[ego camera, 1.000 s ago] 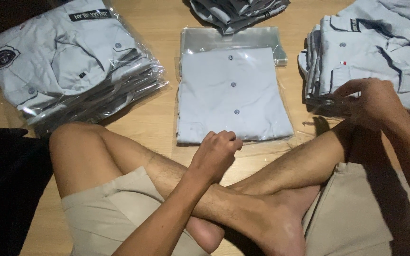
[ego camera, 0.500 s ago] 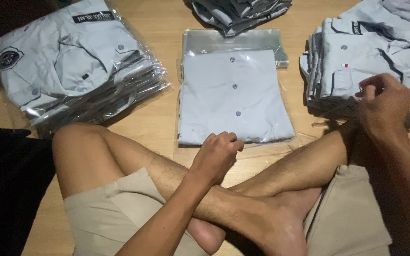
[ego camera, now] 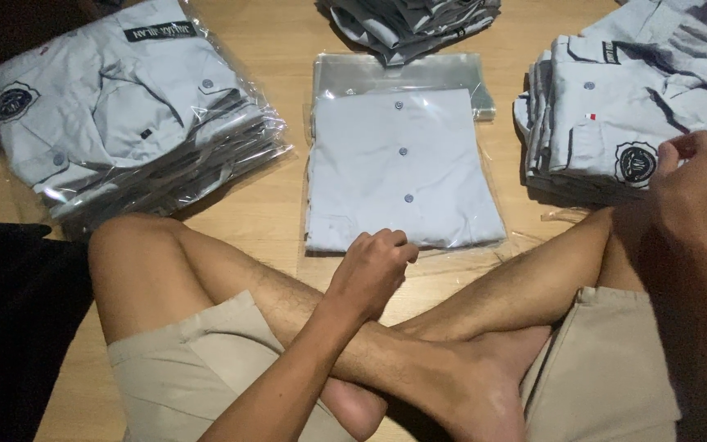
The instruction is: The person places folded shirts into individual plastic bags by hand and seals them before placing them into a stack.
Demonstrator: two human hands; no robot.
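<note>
A pale wooden floor [ego camera: 276,209] fills the view, with the person seated cross-legged on it, bare shins crossed in the foreground. Nearest, the left hand [ego camera: 374,270] rests curled into a loose fist, fingers folded under, its knuckles just at the near edge of the bagged shirt [ego camera: 401,168]; it grips nothing that can be made out. That folded light grey shirt in its clear sleeve lies straight ahead of the left hand, its long axis running away from the person, button row up the middle, open flap at the far end. The left hand is much the nearer to it. Off to the right, the right hand [ego camera: 693,184] is half closed over the near corner of the unbagged shirt stack [ego camera: 595,135], seemingly pinching its top layer. Far left sits a stack of bagged shirts [ego camera: 124,119]; farthest, a darker folded pile [ego camera: 407,24].
</note>
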